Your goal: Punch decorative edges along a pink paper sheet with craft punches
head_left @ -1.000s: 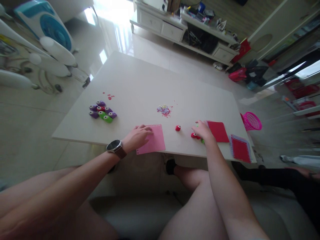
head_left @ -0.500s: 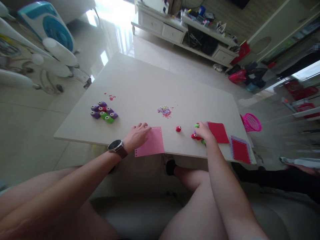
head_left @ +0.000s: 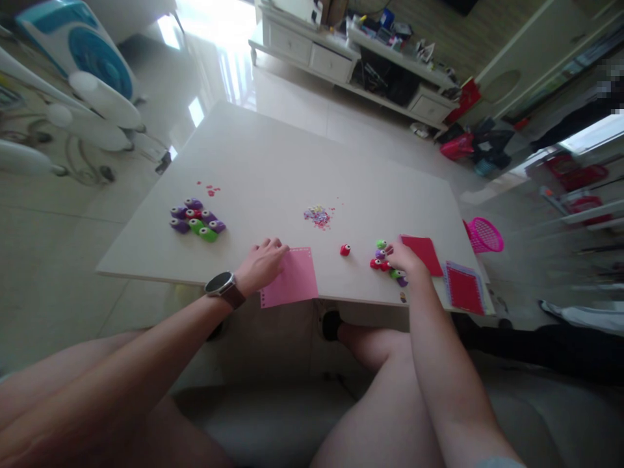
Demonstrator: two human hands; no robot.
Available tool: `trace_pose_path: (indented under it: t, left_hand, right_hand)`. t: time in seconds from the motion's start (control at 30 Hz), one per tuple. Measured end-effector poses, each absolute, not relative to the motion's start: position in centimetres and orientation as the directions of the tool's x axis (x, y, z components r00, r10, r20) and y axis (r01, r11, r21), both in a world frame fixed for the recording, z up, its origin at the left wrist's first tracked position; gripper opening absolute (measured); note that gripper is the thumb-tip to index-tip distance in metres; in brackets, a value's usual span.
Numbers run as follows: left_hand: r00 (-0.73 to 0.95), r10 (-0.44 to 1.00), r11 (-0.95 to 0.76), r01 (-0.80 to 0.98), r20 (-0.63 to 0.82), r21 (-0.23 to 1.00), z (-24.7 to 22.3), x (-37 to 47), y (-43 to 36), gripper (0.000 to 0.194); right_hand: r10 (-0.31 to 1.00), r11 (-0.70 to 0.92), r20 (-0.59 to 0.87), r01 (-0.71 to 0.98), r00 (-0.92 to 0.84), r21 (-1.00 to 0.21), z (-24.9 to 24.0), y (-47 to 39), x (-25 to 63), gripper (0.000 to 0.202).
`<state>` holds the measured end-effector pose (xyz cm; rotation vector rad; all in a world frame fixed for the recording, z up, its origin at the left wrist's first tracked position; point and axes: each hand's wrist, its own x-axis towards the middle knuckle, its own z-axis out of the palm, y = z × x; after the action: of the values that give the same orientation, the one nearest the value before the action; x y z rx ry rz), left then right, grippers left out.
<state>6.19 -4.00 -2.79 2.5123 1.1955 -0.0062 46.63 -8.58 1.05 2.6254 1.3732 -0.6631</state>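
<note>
Sheet of pink paper [head_left: 295,283] at the near edge of the white worktop [head_left: 273,156], holes along its upper and left borders, lower left corner poking slightly past the edge. Left hand [head_left: 264,262] palm down over the upper left part of the sheet, fingers loosely bent and a little apart, dark round watch [head_left: 220,284] on the wrist. Right hand [head_left: 402,257] with fingers narrow, tips at the right-hand cluster of punches [head_left: 381,245], close beside its purple one; gripping or only touching, cannot tell. Cluster made up of green, purple and red pieces, set near the near edge.

Single red punch [head_left: 345,250] between sheet and cluster, apart from both, with a modest gap on either side. Just right of the right hand, red sheet [head_left: 423,255]; farther along, close to the right end, red sheet with a pale lilac border [head_left: 465,288]. Toward the left edge, larger group of punches [head_left: 197,221] in purple, green and red, small red cut-outs [head_left: 210,191] just beyond. Near the middle, heap of confetti [head_left: 318,216]. From there to the far edge, broad stretch of white surface; narrower strip between larger group and left hand. Past the right edge, pink basket [head_left: 486,235].
</note>
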Motion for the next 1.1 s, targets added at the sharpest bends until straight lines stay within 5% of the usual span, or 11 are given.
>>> trace_pose_path:
  t: [1.1]
  left_hand:
    - [0.614, 0.76, -0.519, 0.77, -0.212, 0.37, -2.9, 6.2, -3.3, 0.042]
  right_hand:
    - [0.785, -0.553, -0.444, 0.812, 0.431, -0.188, 0.3, -7.9, 45.1, 0.032]
